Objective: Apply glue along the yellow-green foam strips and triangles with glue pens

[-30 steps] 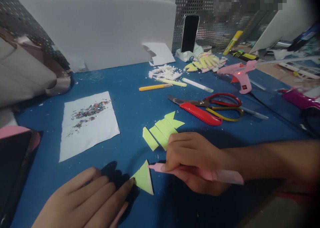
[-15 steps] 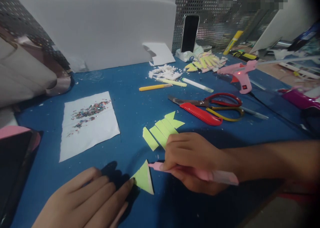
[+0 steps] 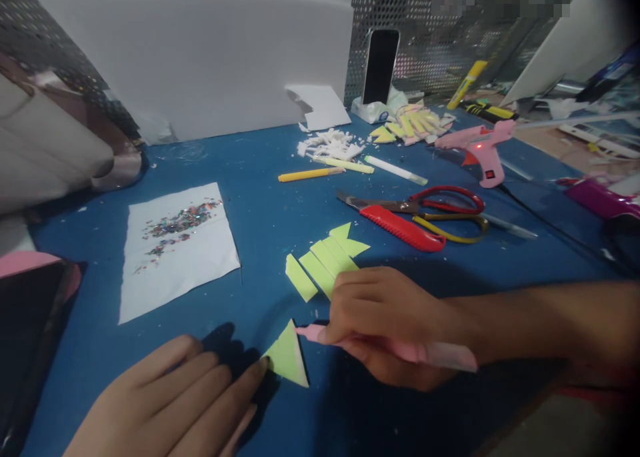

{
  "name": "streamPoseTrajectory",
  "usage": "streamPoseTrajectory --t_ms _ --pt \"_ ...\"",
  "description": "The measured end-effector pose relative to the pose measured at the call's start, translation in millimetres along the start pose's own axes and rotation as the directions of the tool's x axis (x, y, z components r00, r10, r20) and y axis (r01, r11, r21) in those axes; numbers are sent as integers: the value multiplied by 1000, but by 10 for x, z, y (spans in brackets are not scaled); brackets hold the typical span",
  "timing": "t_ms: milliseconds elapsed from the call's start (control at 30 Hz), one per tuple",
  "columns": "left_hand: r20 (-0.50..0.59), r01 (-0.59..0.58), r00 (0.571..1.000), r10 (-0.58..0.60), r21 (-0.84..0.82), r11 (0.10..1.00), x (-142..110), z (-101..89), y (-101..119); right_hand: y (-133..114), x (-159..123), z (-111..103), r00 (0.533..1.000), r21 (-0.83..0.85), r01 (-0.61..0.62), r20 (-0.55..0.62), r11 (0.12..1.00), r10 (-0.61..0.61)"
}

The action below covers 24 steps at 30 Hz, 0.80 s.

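Looks like edge-marking: right hand (image 3: 385,313) clamped on marker (image 3: 435,354), tip at edge of triangle (image 3: 288,359), near six o'clock on table (image 3: 260,223); left hand (image 3: 173,393) unclenched, fingertip on nine o'clock corner. Next stroke likely needs steadiness.

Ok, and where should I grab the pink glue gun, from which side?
I'd take the pink glue gun by its handle, coming from the near right: the handle extends toward you, while the nozzle points left, away from that approach. Its red light is lit, so the nozzle may be hot. Mind the cord by the handle's end.
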<state>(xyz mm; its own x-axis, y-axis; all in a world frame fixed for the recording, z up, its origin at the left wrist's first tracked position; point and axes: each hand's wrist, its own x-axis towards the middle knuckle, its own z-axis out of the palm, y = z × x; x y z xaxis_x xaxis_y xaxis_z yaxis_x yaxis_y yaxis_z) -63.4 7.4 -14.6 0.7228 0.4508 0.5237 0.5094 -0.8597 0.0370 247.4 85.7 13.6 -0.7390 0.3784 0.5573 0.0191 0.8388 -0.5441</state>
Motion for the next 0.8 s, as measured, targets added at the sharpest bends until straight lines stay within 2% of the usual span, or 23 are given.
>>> streamPoseTrajectory --t_ms 100,267,367,567,700,800 --pt "18 -1 1000 -1 79 997 -11 -2 11 -2 -1 2 1000 -6 3 3 1000 -3" --pt "45 -10 999 6 84 996 19 -9 -4 -4 2 10 1000 -27 22 -3 999 -22" --pt "30 15 999 -17 82 997 29 -5 -4 -6 -5 14 999 -46 36 14 998 -36" --pt "32 -9 999 6 88 996 24 -15 26 0 -21 37 997 -54 73 -14 996 -74" --pt "29 26 999 -28 80 996 6 -20 34 7 -30 46 997 -55 77 4 996 -77" --pt "35 -7 999 4 83 997 -2 -16 23 9 -31 41 997 -44 77 5 996 -77"
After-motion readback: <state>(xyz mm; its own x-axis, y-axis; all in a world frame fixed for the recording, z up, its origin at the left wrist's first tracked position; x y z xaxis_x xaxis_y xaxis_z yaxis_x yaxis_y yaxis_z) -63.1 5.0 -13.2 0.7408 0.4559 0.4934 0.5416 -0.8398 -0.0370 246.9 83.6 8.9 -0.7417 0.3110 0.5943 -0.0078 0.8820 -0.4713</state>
